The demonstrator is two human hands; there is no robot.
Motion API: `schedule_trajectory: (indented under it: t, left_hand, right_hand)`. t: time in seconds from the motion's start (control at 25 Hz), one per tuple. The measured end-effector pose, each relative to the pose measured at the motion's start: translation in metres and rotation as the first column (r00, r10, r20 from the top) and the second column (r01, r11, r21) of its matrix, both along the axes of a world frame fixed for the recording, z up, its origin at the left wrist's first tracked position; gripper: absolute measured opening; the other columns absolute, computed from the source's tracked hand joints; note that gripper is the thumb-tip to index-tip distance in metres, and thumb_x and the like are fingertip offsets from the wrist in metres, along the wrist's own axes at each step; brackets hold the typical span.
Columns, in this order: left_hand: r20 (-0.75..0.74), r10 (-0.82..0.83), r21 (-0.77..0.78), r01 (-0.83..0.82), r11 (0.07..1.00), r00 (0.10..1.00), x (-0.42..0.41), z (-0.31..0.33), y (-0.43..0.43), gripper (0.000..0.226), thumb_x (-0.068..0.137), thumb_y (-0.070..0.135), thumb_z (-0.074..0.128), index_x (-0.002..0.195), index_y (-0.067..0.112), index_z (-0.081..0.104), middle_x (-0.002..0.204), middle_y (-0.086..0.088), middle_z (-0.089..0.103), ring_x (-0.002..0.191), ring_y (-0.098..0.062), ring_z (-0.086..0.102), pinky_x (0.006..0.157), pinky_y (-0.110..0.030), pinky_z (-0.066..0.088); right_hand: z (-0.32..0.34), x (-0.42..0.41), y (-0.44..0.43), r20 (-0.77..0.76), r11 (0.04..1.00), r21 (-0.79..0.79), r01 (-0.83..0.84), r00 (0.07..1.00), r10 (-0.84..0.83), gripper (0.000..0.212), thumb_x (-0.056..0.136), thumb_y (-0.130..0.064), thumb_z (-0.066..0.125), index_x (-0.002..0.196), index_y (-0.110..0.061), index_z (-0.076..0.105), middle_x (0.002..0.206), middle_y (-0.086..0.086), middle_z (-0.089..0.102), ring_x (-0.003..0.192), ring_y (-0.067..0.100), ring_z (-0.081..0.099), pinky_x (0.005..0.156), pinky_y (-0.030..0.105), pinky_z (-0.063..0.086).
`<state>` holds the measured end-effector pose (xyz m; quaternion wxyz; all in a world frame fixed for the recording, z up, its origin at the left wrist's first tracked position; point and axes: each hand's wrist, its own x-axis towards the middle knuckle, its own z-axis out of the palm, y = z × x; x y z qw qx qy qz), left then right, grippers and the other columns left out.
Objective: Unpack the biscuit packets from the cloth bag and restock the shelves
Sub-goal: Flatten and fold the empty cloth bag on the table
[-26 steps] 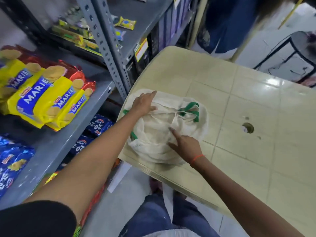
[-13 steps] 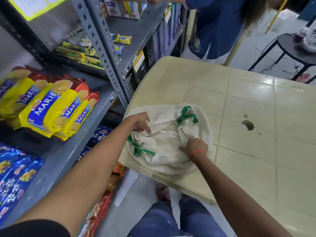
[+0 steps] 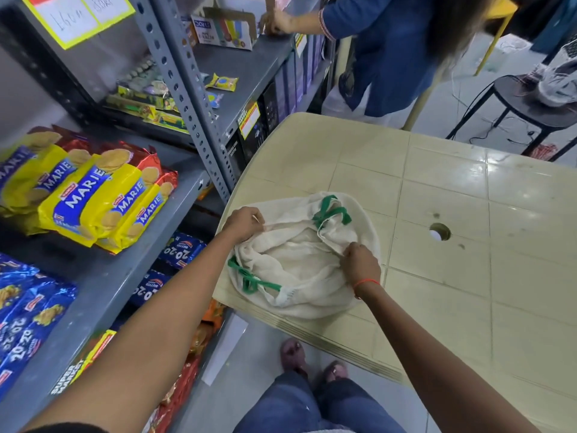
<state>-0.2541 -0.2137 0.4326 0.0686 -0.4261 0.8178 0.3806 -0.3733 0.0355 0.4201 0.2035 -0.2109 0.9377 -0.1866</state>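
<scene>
Cloth bag: The cream cloth bag (image 3: pixel 299 270) is lying in the lower centre of the frame, on the near left corner of the beige table (image 3: pixel 468 276). Its mouth is facing up toward you.
Left hand: Your left hand (image 3: pixel 245 225) is pinching the bag's rim at its left side, with the fingers curled on the cloth.
Right hand: Your right hand (image 3: pixel 360 265) is gripping the rim at the right side, with the fingers curled over the fabric. A red thread (image 3: pixel 367 282) is sitting around that wrist.
Green handles: One green handle (image 3: pixel 331 210) is lying at the upper right of the bag. The other (image 3: pixel 249 279) is lying at its lower left, near the table edge.
Inside of the bag: Only folded cloth is showing; if packets are inside, I cannot tell.
Shelf: The grey metal shelf (image 3: pixel 131 276) is standing along the left of the frame, just beside the table.
Marie packets: The yellow Marie packets (image 3: pixel 103 198) are lying side by side at the middle left.
Blue packets: The blue 20-20 packets (image 3: pixel 28 323) are lying at the lower left edge.
Other person: A person in blue clothing (image 3: pixel 390 42) is standing at the top centre, with one hand at the upper shelf.
</scene>
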Motion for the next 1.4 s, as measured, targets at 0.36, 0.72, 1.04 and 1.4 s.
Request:
schedule_trajectory:
  t: [0.36,0.72,1.04,1.4]
  left_hand:
    - [-0.149,0.287,-0.107,-0.304,0.947,0.946,-0.018,0.055,0.004,0.026,0.098,0.024,0.037,0.083,0.003,0.042,0.087,-0.021,0.055,0.089,-0.038,0.060,0.065,-0.037,0.040]
    - [0.141,0.191,-0.617,-0.065,0.784,0.971,-0.032,0.217,-0.031,0.032,0.085,0.011,0.056,0.112,-0.007,0.058,0.104,-0.025,0.062,0.101,-0.039,0.064,0.079,-0.042,0.053]
    - [-0.501,0.474,0.428,-0.268,0.863,0.724,-0.066,0.339,-0.043,0.029,0.098,0.000,0.027,0.080,0.008,0.048,0.052,-0.008,0.066,0.052,-0.016,0.068,0.032,-0.028,0.051]
    - [-0.752,0.241,0.170,-0.173,0.970,0.614,-0.071,0.355,-0.045,0.036,0.092,-0.011,0.037,0.080,0.013,0.060,0.079,-0.003,0.058,0.053,-0.008,0.065,0.046,-0.022,0.057]
  right_hand:
    - [0.036,-0.048,0.018,0.686,0.689,-0.354,0.633,0.676,-0.269,0.021,0.085,-0.018,0.051,0.082,0.001,0.058,0.094,0.019,0.061,0.083,0.030,0.059,0.071,0.040,0.052]
    - [0.192,-0.137,0.070,-0.283,0.997,0.075,0.010,0.959,0.012,0.034,0.085,0.003,0.050,0.118,0.001,0.056,0.124,0.028,0.056,0.114,0.041,0.055,0.095,0.040,0.046]
    - [0.314,-0.191,0.076,-0.250,0.836,-0.505,0.214,0.891,-0.379,0.025,0.080,0.006,0.058,0.104,0.000,0.064,0.098,0.022,0.063,0.076,0.034,0.065,0.060,0.039,0.061]
    - [0.325,-0.159,0.067,-0.337,0.559,-0.811,0.173,0.643,-0.688,0.036,0.078,0.011,0.038,0.101,0.004,0.063,0.113,0.020,0.046,0.103,0.035,0.054,0.091,0.026,0.039]
